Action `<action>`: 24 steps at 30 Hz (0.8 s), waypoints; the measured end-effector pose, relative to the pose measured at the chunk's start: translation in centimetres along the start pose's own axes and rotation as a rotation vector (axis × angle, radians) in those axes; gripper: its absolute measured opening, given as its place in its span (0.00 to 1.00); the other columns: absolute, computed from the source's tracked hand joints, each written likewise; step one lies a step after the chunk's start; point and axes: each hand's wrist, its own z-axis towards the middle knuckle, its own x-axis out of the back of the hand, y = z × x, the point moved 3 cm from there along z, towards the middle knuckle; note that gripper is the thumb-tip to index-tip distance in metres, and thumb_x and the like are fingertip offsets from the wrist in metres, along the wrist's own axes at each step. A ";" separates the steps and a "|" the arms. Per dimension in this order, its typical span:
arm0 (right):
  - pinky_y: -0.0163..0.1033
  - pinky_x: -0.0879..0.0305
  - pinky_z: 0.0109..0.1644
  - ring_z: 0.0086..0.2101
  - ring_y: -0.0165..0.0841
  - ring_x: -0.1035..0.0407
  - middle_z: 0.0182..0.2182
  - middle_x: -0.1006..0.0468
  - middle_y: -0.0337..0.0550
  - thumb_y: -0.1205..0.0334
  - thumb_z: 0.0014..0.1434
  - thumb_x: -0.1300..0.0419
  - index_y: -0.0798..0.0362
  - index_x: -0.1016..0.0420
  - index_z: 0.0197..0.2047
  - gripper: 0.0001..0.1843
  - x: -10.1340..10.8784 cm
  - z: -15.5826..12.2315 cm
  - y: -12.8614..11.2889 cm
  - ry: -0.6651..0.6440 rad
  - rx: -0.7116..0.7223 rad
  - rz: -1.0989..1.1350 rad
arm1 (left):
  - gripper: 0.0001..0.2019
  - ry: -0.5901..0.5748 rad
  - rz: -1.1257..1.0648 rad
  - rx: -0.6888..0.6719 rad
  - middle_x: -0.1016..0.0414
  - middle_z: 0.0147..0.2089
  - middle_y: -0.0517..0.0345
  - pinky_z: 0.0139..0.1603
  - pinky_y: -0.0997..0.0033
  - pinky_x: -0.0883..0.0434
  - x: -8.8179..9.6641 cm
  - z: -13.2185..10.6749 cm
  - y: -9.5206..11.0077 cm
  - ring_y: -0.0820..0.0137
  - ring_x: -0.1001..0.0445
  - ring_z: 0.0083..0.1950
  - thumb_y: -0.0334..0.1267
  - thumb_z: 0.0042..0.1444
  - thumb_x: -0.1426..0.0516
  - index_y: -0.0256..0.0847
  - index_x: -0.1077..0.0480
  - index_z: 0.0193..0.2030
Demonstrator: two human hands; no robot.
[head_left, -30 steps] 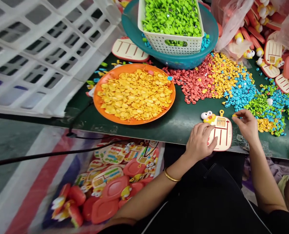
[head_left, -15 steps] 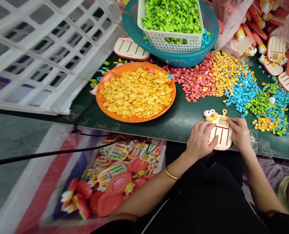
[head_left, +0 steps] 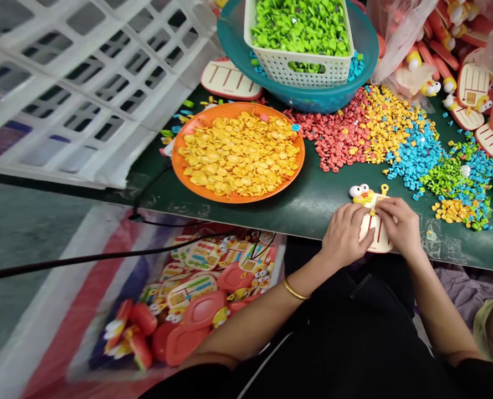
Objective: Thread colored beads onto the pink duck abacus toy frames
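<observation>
A cream toy board (head_left: 376, 235) with dark red slots lies at the table's front edge. Its upper left corner carries a yellow duck-like head (head_left: 361, 194) with bulging white eyes, and a yellow loop (head_left: 384, 189) sticks up beside it. My left hand (head_left: 344, 231) is closed around the board's left side, thumb over its face. Across the upper right of the board lies my right hand (head_left: 399, 224), fingers bent and pressed together, covering most of the small label. A tiny yellow piece (head_left: 373, 212) shows between both hands' fingertips; what the right fingers grip is hidden.
An orange plate (head_left: 180, 173) of yellow pieces stands left. Behind are a blue basin (head_left: 230, 41), a white basket (head_left: 267, 58) of green pieces and piles of red pieces (head_left: 338, 136) and blue pieces (head_left: 415, 152). A white crate (head_left: 117, 138) leans left; finished-looking boards (head_left: 192, 291) lie below.
My right hand has moved left from the board's right edge onto its upper face, covering the label. A small yellow piece now shows at the fingertips. My left hand keeps its hold.
</observation>
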 end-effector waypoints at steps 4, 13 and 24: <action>0.46 0.31 0.44 0.40 0.40 0.28 0.39 0.23 0.48 0.64 0.62 0.41 0.50 0.18 0.41 0.09 0.3 6.0 2.6 0.126 -0.027 -0.145 | 0.21 -0.060 0.051 -0.050 0.29 0.58 0.48 0.56 0.53 0.36 0.1 0.2 0.1 0.54 0.35 0.58 0.44 0.65 0.48 0.45 0.33 0.64; 0.48 0.33 0.47 0.40 0.41 0.32 0.37 0.20 0.47 0.61 0.64 0.40 0.50 0.18 0.42 0.09 1.1 6.5 3.1 0.064 0.173 -0.251 | 0.18 -0.075 0.001 -0.110 0.26 0.59 0.50 0.59 0.53 0.39 0.2 0.1 0.4 0.57 0.33 0.60 0.39 0.67 0.50 0.42 0.32 0.62; 0.46 0.28 0.45 0.41 0.38 0.28 0.37 0.23 0.46 0.62 0.66 0.43 0.47 0.18 0.41 0.11 0.6 -1.7 2.8 0.072 0.029 -0.133 | 0.15 -0.076 -0.072 -0.045 0.28 0.54 0.46 0.55 0.54 0.35 0.3 0.5 -0.3 0.55 0.33 0.56 0.48 0.61 0.42 0.40 0.33 0.48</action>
